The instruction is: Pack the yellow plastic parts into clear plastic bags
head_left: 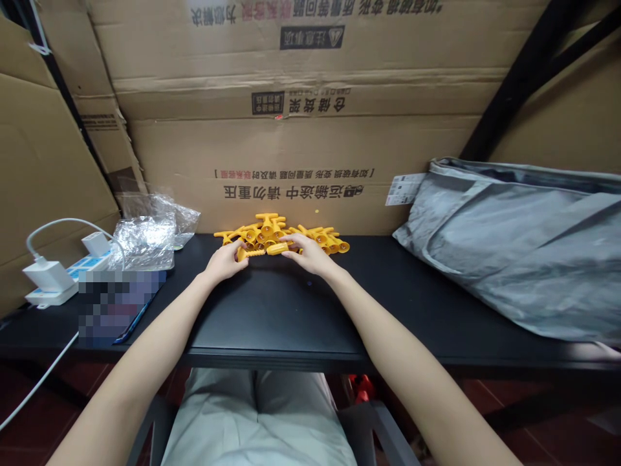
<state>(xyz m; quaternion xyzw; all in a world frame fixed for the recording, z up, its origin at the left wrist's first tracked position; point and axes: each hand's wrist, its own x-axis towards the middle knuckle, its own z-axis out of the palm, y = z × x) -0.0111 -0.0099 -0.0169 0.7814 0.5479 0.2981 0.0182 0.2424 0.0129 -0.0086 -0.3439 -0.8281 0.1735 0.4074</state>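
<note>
Between the fingertips of my left hand (223, 261) is a yellow plastic piece with a ridged, screw-like shaft (255, 254), its shaft pointing right. My right hand (311, 255) pinches a yellow rounded cylinder (277, 248), lying sideways with its left end close to the tip of the ridged shaft. A small gap seems to separate the two pieces. Just behind my hands lies a pile of yellow T-handled pieces with cone-shaped cups (268, 228), spreading to both sides. My fingers hide part of the pile and the outer ends of both held pieces.
Cardboard (301, 145) with printed characters walls off the back of the black table (276, 317). At left are a power strip (51, 296) with chargers and a cable, clear plastic wrapping (145, 236) and a blurred flat item (119, 307). A grey bag (504, 252) fills the right.
</note>
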